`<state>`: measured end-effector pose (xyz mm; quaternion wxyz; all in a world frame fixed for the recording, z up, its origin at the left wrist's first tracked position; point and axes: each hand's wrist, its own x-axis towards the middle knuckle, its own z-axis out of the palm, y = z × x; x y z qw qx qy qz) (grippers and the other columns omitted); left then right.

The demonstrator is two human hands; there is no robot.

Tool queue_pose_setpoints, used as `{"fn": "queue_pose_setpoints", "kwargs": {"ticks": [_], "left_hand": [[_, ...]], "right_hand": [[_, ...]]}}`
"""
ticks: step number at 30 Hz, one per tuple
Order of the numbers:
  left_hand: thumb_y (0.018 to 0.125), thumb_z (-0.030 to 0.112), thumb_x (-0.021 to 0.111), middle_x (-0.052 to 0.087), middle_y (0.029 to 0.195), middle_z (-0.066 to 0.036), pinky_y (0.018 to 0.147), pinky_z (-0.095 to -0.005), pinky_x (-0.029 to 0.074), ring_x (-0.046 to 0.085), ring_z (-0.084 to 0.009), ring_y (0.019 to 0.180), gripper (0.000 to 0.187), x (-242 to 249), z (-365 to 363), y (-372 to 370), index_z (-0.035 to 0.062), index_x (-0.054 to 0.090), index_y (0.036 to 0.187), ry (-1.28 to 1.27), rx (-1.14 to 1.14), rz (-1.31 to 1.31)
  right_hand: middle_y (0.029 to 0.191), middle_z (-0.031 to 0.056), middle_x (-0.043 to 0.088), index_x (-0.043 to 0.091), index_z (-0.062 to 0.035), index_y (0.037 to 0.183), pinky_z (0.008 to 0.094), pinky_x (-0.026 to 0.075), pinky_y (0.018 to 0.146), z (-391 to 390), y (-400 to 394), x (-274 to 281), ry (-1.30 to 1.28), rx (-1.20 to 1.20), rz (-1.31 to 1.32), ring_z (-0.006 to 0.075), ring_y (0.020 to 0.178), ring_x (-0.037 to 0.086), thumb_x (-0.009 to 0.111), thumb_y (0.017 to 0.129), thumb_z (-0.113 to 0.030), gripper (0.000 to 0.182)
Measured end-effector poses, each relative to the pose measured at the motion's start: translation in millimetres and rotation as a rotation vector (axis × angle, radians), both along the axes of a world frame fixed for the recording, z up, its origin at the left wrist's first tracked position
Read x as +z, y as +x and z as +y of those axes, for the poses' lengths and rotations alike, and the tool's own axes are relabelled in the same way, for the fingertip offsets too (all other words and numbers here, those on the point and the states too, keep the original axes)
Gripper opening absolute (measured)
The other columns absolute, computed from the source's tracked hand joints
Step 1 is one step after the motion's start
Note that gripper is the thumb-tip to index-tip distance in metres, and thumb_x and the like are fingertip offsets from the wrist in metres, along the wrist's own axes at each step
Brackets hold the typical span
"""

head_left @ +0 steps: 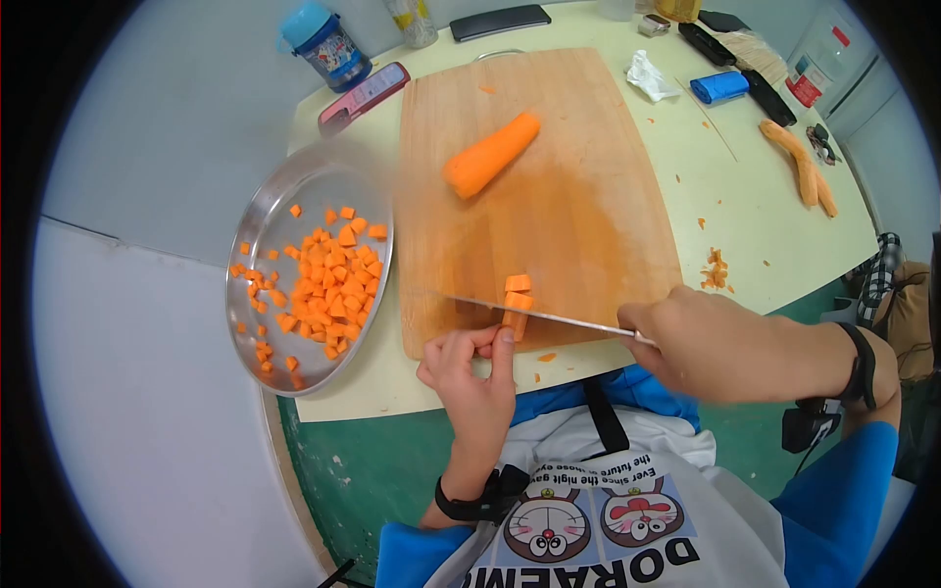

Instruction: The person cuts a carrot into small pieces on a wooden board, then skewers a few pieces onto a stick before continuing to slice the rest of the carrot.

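Note:
My right hand [686,343] is closed round the handle of a knife [578,322], whose blade reaches left over the near part of the wooden cutting board [618,127]. Under and beside the blade lie carrot sticks [518,302], with a cut piece [519,283] just beyond them. The fingers of my left hand [475,367] pinch the near end of the sticks at the board's front edge. A peeled carrot [490,157] rests farther back on the board. Left of the board, a round metal plate [245,333] holds several carrot cubes [333,284].
On the table [784,255] are carrot peelings [717,269], a crumpled tissue [650,76], a blue roll [719,87] and two thin carrots [799,167]. A blue bottle [328,49] and a pink-framed device [364,96] stand and lie at back left. Part of a person [907,304] shows at far right.

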<state>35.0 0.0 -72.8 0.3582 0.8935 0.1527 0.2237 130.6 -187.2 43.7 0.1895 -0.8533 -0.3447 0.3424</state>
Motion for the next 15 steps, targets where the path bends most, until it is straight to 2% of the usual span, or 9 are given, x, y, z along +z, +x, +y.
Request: {"fn": "queue_pose_setpoints", "kwargs": {"ticks": [5,8,11,15], "left_hand": [[0.076,0.016,0.067,0.052,0.067,0.003,0.082,-0.0348,0.027,0.046,-0.0179,0.083,0.01,-1,0,-2,0.0093,0.063,0.083,-0.009,0.007,-0.051],[0.076,0.015,0.067,0.053,0.07,-0.001,0.08,-0.0342,0.032,0.047,-0.0195,0.082,0.013,0,-1,-7,0.0069,0.063,0.086,0.009,-0.014,-0.063],[0.076,0.013,0.067,0.053,0.074,-0.005,0.075,-0.0333,0.036,0.047,-0.0212,0.08,0.013,1,-1,-8,0.0053,0.063,0.086,-0.067,0.009,-0.155],[0.074,0.009,0.068,0.054,0.074,-0.006,0.071,-0.0309,0.039,0.048,-0.0204,0.076,0.013,4,0,-8,0.0031,0.063,0.085,0.006,0.003,-0.14]], "right_hand": [[0.059,0.0221,0.054,0.055,0.0049,0.081,0.0419,0.046,0.054,-5,1,8,0.059,-0.104,0.058,0.0373,0.058,0.057,0.049,0.085,-0.009,0.015],[0.054,0.0207,0.052,0.057,0.0032,0.083,0.04,0.045,0.05,-15,-8,4,0.201,-0.159,-0.064,0.0363,0.052,0.056,0.052,0.085,-0.011,0.015],[0.051,0.0186,0.051,0.058,0.0017,0.084,0.0388,0.044,0.047,-22,-13,6,0.234,-0.174,-0.085,0.0351,0.048,0.054,0.053,0.085,-0.012,0.014],[0.05,0.0177,0.052,0.058,0.0004,0.086,0.0392,0.045,0.046,-24,-17,1,0.211,-0.172,-0.069,0.0345,0.046,0.054,0.054,0.084,-0.013,0.014]]}}
